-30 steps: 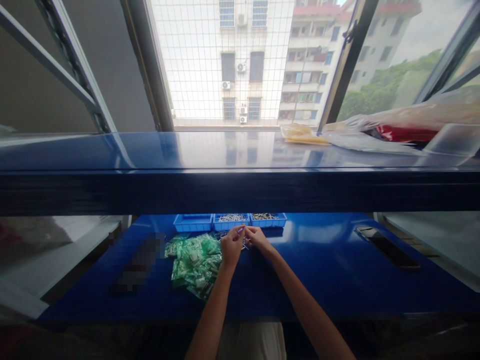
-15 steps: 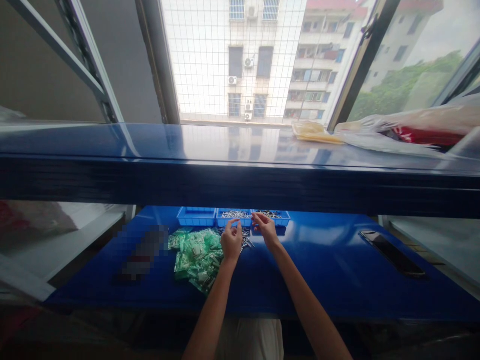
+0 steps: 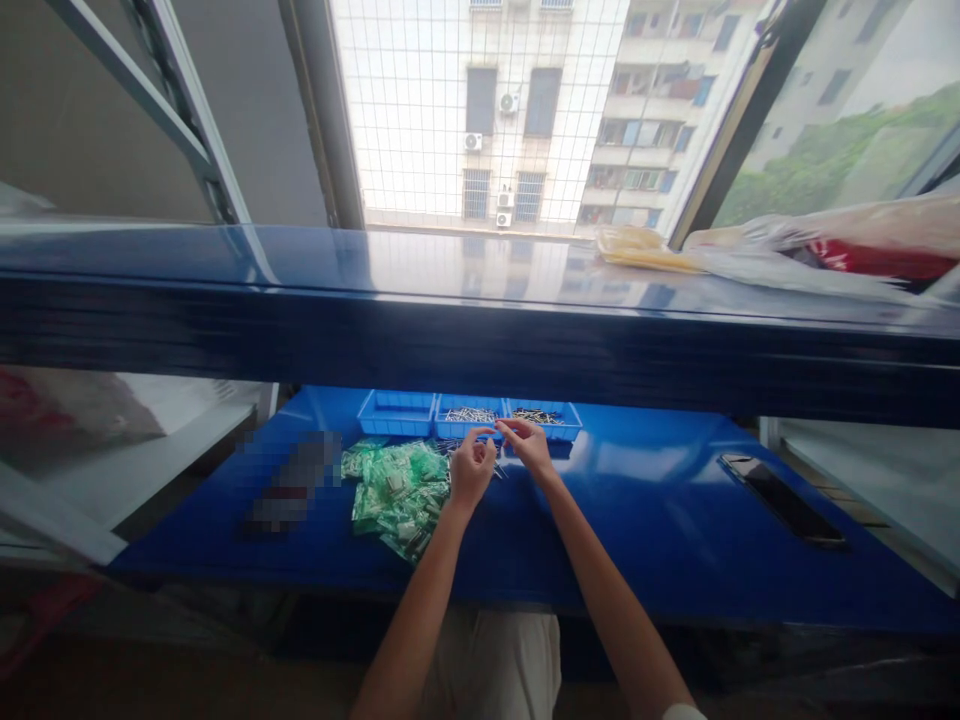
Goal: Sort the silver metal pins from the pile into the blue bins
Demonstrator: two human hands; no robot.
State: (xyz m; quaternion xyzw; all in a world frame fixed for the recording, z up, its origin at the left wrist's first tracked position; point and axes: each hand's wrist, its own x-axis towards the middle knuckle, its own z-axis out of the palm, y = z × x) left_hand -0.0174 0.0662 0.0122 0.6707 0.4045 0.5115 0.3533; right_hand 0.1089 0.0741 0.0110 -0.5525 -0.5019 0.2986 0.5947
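Observation:
My left hand (image 3: pixel 472 470) is closed, its thumb and fingers curled together in front of the middle blue bin. Close against it, my right hand (image 3: pixel 526 446) pinches with its fingertips, which meet those of the left. Anything between the fingers is too small to make out. Behind the hands, the middle bin (image 3: pixel 469 432) holds many thin metal pins (image 3: pixel 471 414), screw-like in shape. Darker pins (image 3: pixel 537 416) lie in the right bin (image 3: pixel 564 432). More loose metal pins (image 3: pixel 501 472) lie on the table, partly hidden by my left hand.
Left of my hands lies a heap of green plastic packets (image 3: pixel 401 490). The left blue bin (image 3: pixel 396 427) stands behind it. A black phone (image 3: pixel 784 500) rests on the blue table (image 3: pixel 645 530) at the right. A blue shelf (image 3: pixel 480 345) spans above, with plastic bags (image 3: pixel 810 260) on top.
My hands have come together, so their fingertips now meet where a gap was before. The camera view has tilted slightly downward.

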